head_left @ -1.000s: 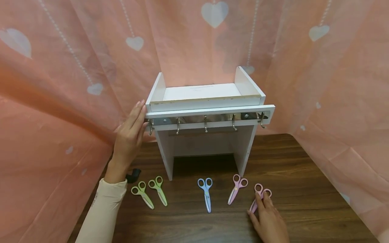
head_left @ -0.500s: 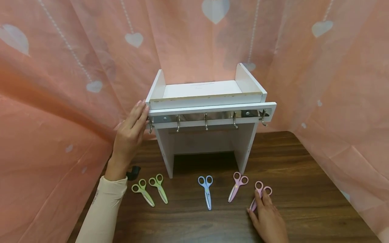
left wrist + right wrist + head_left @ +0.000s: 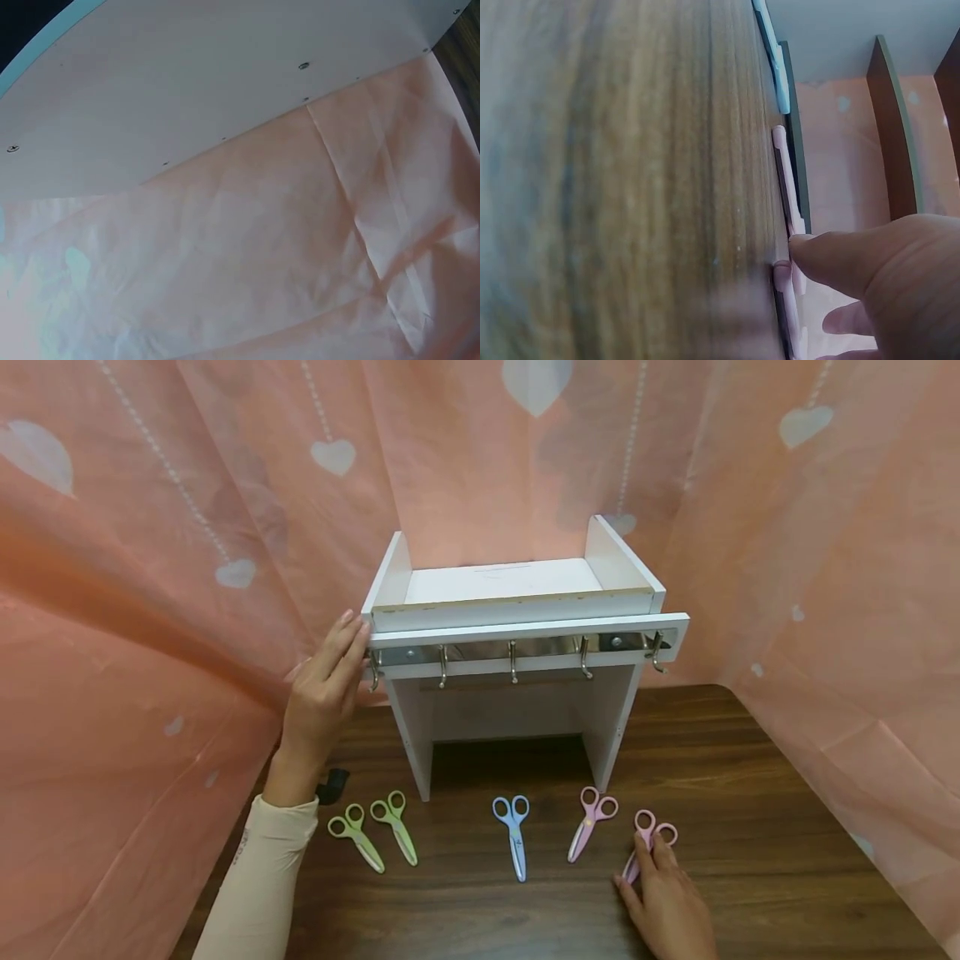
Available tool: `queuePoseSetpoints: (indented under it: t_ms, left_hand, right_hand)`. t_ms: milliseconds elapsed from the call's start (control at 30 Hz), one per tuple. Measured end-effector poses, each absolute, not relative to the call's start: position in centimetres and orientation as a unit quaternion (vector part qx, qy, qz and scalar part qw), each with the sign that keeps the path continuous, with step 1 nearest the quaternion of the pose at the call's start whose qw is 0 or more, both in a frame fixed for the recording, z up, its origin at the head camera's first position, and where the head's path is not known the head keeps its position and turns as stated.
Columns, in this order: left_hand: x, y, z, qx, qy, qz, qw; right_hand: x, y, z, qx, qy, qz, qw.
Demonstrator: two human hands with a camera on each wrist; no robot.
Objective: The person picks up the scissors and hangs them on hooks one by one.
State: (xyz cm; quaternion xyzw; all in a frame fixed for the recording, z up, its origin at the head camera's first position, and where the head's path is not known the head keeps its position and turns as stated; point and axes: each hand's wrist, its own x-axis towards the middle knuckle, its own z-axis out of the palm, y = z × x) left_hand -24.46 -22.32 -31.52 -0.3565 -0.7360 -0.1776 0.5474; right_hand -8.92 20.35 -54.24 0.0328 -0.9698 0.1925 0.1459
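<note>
A white wooden rack (image 3: pixel 525 621) with a row of metal hooks (image 3: pixel 513 662) stands on the table. My left hand (image 3: pixel 318 693) rests against the left end of its hook board, fingers straight; the left wrist view shows only the rack's side panel (image 3: pixel 217 82) and cloth. My right hand (image 3: pixel 667 897) lies at the far-right pink scissors (image 3: pixel 632 869), fingertips on them and thumb left of the blade. These scissors lie flat on the table. Another pair of pink scissors (image 3: pixel 588 822) lies just left of them. In the right wrist view, my right thumb (image 3: pixel 840 259) is extended close to the scissors.
Blue scissors (image 3: pixel 517 839) lie before the rack's middle. Two green scissors (image 3: pixel 362 841) lie at the left, near a small black object (image 3: pixel 332 786). Pink cloth (image 3: pixel 480 460) with hearts hangs behind and at both sides of the brown table (image 3: pixel 750 827).
The head view has shifted slightly. Both hands and all the scissors keep their places relative to the rack and table.
</note>
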Motion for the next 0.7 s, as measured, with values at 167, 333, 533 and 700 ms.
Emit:
queuePoseSetpoints:
  t_ms: [167,333,533,700]
  left_hand:
    - [-24.4,-22.1,-31.7,-0.354,-0.730,-0.185,0.555]
    - [-24.4,-22.1,-31.6,-0.353,-0.731,-0.187,0.553]
    - [-24.4,-22.2,-31.6,-0.347,-0.735,-0.185,0.551]
    - [-24.6,-22.3,-31.6,-0.342,-0.729,-0.195,0.560]
  right_hand:
    - [-8.6,20.4,-54.5,0.030,-0.972,0.188,0.141]
    - [-8.3,20.4,-54.2,0.026,-0.973,0.193,0.125]
    - [-7.9,20.8,-53.4,0.007,-0.975,0.206,0.086]
    - [-7.8,21.4,-53.1,-0.003,-0.975,0.211,0.072]
